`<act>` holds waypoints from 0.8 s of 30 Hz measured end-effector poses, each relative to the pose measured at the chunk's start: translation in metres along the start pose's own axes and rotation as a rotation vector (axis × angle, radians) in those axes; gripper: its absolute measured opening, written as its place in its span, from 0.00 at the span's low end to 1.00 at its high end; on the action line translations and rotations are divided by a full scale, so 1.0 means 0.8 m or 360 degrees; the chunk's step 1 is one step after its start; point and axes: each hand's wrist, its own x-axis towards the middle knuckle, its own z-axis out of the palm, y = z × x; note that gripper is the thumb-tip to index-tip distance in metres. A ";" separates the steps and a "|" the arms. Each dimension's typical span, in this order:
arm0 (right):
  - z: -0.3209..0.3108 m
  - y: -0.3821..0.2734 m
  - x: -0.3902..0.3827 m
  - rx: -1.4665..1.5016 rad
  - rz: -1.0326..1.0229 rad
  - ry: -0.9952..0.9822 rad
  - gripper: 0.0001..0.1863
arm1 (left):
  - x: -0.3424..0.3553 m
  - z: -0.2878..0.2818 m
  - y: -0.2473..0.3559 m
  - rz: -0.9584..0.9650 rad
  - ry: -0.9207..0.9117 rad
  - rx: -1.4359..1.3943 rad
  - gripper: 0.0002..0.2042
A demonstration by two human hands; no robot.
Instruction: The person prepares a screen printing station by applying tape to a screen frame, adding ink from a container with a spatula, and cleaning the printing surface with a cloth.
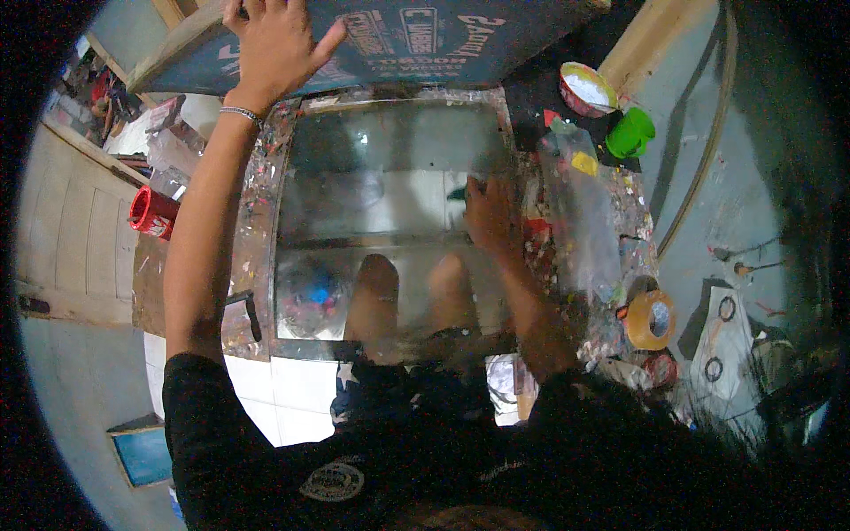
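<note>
A screen printing frame with pale lettering on its blue-grey mesh stands tilted up at the far side. My left hand grips it, fingers over its upper edge and thumb spread across the mesh. Below it lies a glass pane set in the worktable, and my legs show through its near part. My right hand is over the right part of the glass, its fingers curled. A small dark green patch shows beside those fingertips; I cannot tell whether the hand holds it.
On the right are a bowl of white paste, a green cup, a plastic sheet and a roll of tape. A red can stands at the left. Paint-spattered table edges border the glass.
</note>
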 end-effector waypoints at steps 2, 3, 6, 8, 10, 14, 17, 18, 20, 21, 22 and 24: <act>-0.010 0.009 -0.046 0.0866 0.0065 0.0080 0.21 | 0.000 0.001 0.006 0.0044 0.0037 -0.0046 0.38; -0.005 0.012 -0.050 0.0865 0.0056 0.0066 0.21 | 0.002 -0.002 0.009 0.0029 0.0030 -0.0034 0.37; 0.005 0.008 -0.047 0.0792 -0.0088 0.0013 0.24 | -0.001 0.000 -0.001 0.0046 0.0158 -0.0017 0.37; 0.008 0.009 0.003 0.0723 -0.0204 0.0006 0.24 | -0.002 -0.006 -0.003 0.0008 0.0058 -0.0019 0.36; 0.076 0.051 0.042 0.0707 -0.0073 0.0007 0.24 | 0.016 0.016 0.019 0.0054 0.0135 -0.0025 0.36; 0.060 0.032 0.013 0.0497 -0.0305 -0.0004 0.26 | 0.004 0.017 -0.003 0.0121 0.0179 0.0016 0.36; 0.007 0.011 -0.012 0.0569 -0.0232 -0.0306 0.25 | 0.003 -0.003 -0.010 0.0036 0.0033 0.0061 0.36; 0.014 0.017 -0.010 0.0600 -0.0155 -0.0406 0.25 | 0.006 0.002 -0.010 0.0031 0.0047 0.0049 0.36; 0.103 0.066 0.008 0.0444 0.0034 -0.0146 0.25 | 0.024 0.029 0.010 0.0092 0.0258 -0.0070 0.36; 0.115 0.045 0.027 0.0503 -0.0007 -0.0167 0.25 | 0.014 0.023 0.001 0.0111 0.0199 -0.0026 0.36; 0.116 0.051 0.033 0.0512 -0.0094 -0.0034 0.25 | 0.016 0.023 0.004 0.0094 0.0157 -0.0020 0.36; 0.080 0.036 0.024 0.0547 -0.0238 0.0095 0.26 | 0.004 0.015 0.000 0.0062 0.0083 0.0038 0.36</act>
